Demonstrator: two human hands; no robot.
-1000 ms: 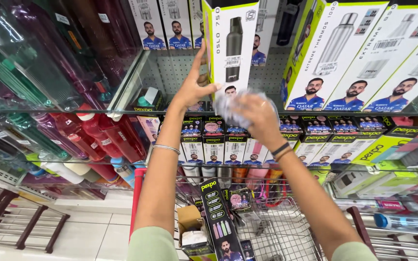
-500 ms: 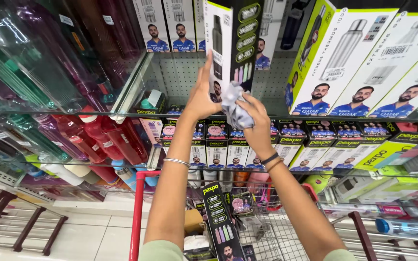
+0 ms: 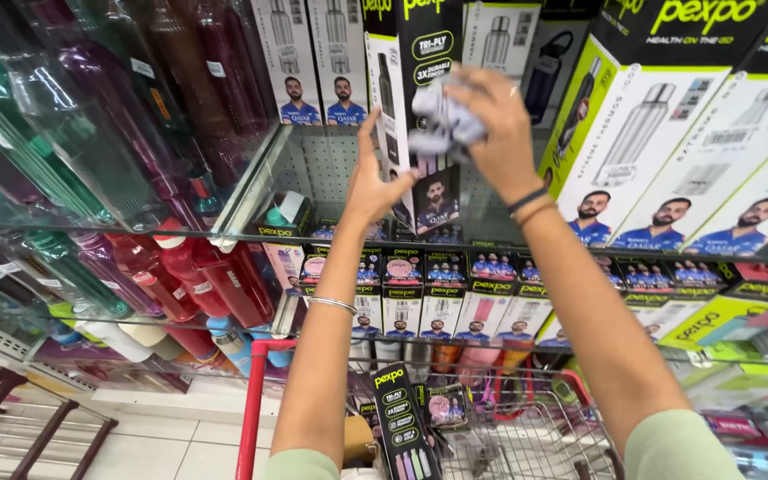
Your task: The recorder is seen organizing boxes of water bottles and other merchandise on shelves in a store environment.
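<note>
1. The left hand (image 3: 368, 188) has slid down the tall bottle box (image 3: 412, 116) – fingers spread flat, steadying its side on the glass shelf (image 3: 251, 178).
2. The right hand (image 3: 491, 124), now higher, pinches a crumpled grey cloth (image 3: 442, 124) against the box front.
3. Neighbouring white boxes (image 3: 660, 160) crowd close; a red-framed cart (image 3: 260, 400) stands below.

a tall black bottle box (image 3: 406, 107) stands upright on the glass shelf, one narrow side turned outward, pictures of a bottle printed down it. a crumpled pale grey cloth (image 3: 442, 124) is pressed against the box's front face, bunched tight.
</note>
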